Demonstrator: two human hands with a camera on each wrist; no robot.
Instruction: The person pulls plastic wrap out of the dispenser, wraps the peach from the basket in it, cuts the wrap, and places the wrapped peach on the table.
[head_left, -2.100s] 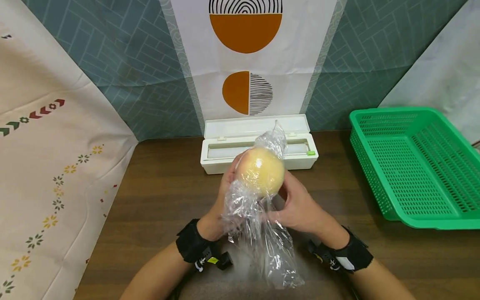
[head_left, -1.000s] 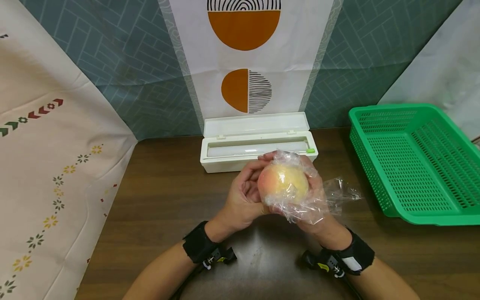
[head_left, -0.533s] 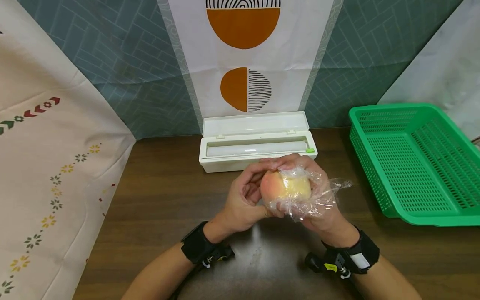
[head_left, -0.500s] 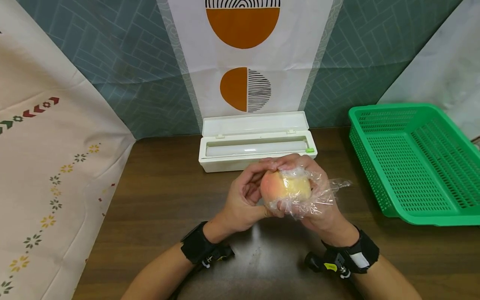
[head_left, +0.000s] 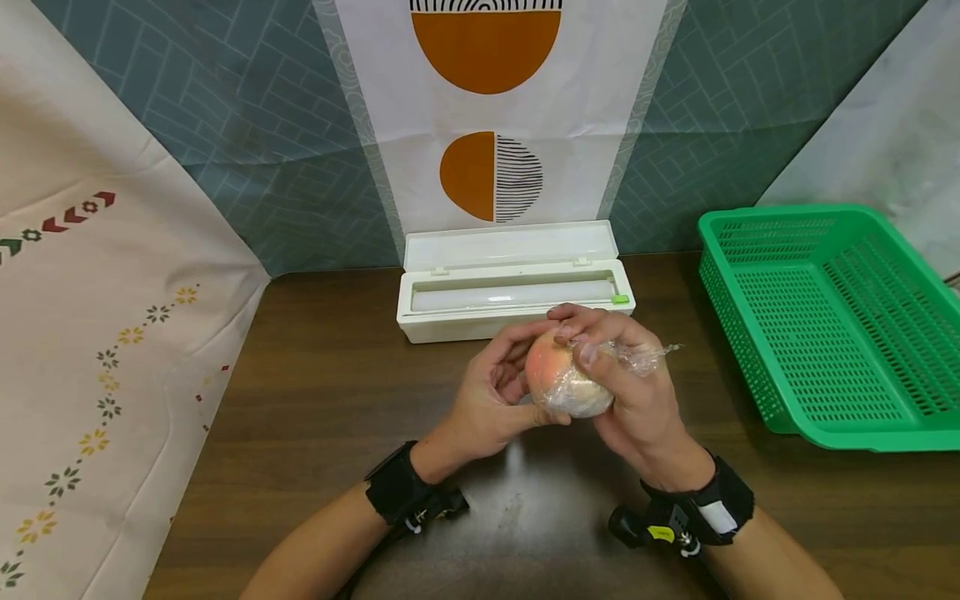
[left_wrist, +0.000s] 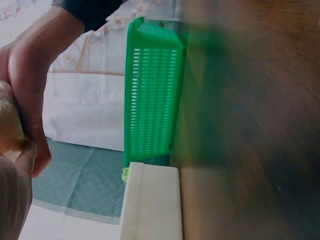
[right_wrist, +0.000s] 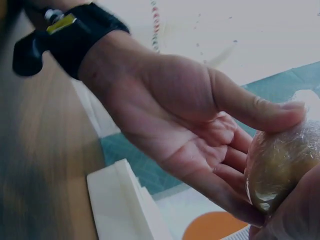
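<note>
A round pink-and-yellow fruit [head_left: 546, 365], apple- or peach-like, is held above the table between both hands, partly covered by clear plastic wrap [head_left: 581, 400]. My left hand [head_left: 483, 408] grips its left side, thumb below and fingers curled behind. From the right, my right hand [head_left: 648, 408] holds the fruit and film, its thumb pressing across the top. A twisted tail of film sticks out past the right knuckles. In the right wrist view, the left thumb and fingers lie around the wrapped fruit [right_wrist: 277, 165]; the right hand hides part of it.
Behind the hands stands a white wrap dispenser [head_left: 442, 327], its lid raised, with a pale roll inside and a green slider on its front edge. A green plastic basket [head_left: 780, 408] is at the right. Cloth hangings enclose the wooden table [head_left: 300, 400].
The fruit has turned between the hands, showing more pink. The long loose film has moved from hanging below to a short tail at right. My right thumb has come over the top.
</note>
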